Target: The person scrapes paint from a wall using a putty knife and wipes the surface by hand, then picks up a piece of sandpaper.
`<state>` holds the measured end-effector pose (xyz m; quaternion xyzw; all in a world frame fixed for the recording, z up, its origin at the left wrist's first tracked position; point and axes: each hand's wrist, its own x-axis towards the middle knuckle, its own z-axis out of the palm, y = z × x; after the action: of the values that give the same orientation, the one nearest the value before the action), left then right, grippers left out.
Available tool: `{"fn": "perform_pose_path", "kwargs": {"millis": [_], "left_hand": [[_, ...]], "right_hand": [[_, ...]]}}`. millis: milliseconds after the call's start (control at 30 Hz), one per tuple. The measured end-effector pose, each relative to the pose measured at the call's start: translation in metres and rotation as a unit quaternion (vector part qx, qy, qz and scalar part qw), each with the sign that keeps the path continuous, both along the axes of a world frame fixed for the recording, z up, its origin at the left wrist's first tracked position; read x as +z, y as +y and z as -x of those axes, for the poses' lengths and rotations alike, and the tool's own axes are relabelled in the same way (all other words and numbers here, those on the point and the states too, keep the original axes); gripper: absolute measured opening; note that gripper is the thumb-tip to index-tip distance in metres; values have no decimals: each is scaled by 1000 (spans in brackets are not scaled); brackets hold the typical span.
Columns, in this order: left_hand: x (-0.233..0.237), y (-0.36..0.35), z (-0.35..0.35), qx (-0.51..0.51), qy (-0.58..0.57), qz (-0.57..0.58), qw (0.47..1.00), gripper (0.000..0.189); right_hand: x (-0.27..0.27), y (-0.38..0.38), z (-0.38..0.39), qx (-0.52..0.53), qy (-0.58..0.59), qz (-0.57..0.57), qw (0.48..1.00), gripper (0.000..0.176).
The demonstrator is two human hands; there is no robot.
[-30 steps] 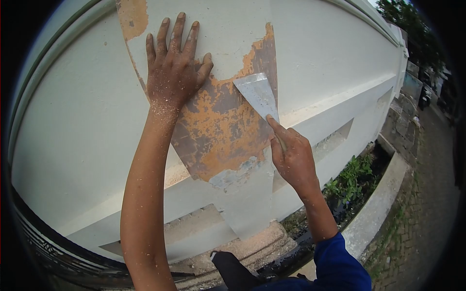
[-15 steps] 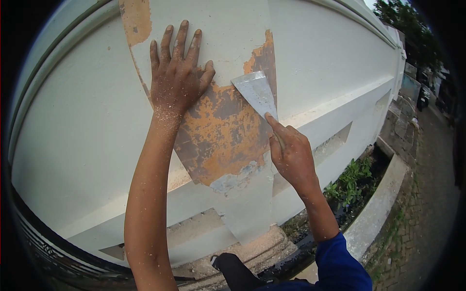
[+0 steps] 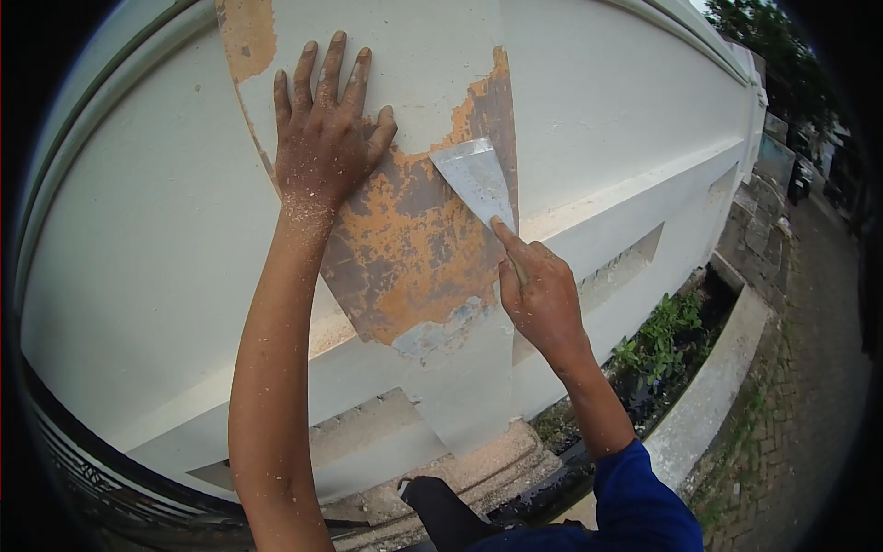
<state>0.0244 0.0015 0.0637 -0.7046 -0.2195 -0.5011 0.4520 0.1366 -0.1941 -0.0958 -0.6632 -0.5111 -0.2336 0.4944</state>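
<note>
My left hand (image 3: 324, 147) lies flat on the white pillar (image 3: 423, 64) of the wall, fingers spread, dust specks on its back and wrist. Below and to its right, my right hand (image 3: 544, 299) grips a paint scraper (image 3: 478, 179) by the handle, with the index finger stretched along the base of the blade. The wide metal edge points up and left, at the border between white paint and a bared orange and grey patch (image 3: 414, 248). Most of the handle is hidden in my fist.
Another orange patch (image 3: 248, 37) shows at the pillar's upper left. Dusty ledges (image 3: 635, 189) run along the wall. Down right are a gutter with green plants (image 3: 662, 340), a concrete kerb (image 3: 708, 396) and a paved lane (image 3: 819, 322). Dark metal railing (image 3: 92, 478) stands lower left.
The scraper has shifted slightly down against the pillar. More orange surface shows above its blade, where white paint was. My left hand stays in place; the whole view has shifted a little.
</note>
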Motion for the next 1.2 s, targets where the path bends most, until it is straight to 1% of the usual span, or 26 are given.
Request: {"fn": "perform_pose_path", "kwargs": {"millis": [100, 200, 400, 500, 600, 700, 800, 900, 1000, 1100, 1200], "left_hand": [[0, 1, -1, -1, 0, -9, 1000, 61], [1, 0, 0, -4, 1, -3, 1000, 61], [1, 0, 0, 3, 1, -8, 1000, 62], [1, 0, 0, 5, 3, -8, 1000, 62], [0, 2, 0, -8, 1, -12, 1000, 61], [0, -1, 0, 17, 5, -14, 1000, 62], [0, -1, 0, 19, 4, -13, 1000, 62], [1, 1, -1, -1, 1, -9, 1000, 63], [0, 1, -1, -1, 2, -13, 1000, 63], [1, 0, -1, 5, 1, -5, 1000, 63], [0, 1, -1, -14, -3, -13, 1000, 62]], "right_hand": [[13, -1, 4, 1, 3, 5, 1000, 48], [2, -3, 2, 8, -8, -5, 1000, 49], [7, -4, 3, -6, -5, 18, 1000, 48], [-1, -7, 2, 23, 8, 3, 1000, 48], [6, -1, 4, 3, 10, 13, 1000, 47], [4, -1, 1, 17, 8, -3, 1000, 47], [-3, -7, 1, 29, 16, 4, 999, 47], [1, 1, 1, 7, 2, 10, 1000, 47], [14, 0, 3, 20, 15, -1, 1000, 51], [7, -6, 2, 25, 21, 15, 999, 52], [-5, -5, 1, 20, 1, 9, 1000, 47]]}}
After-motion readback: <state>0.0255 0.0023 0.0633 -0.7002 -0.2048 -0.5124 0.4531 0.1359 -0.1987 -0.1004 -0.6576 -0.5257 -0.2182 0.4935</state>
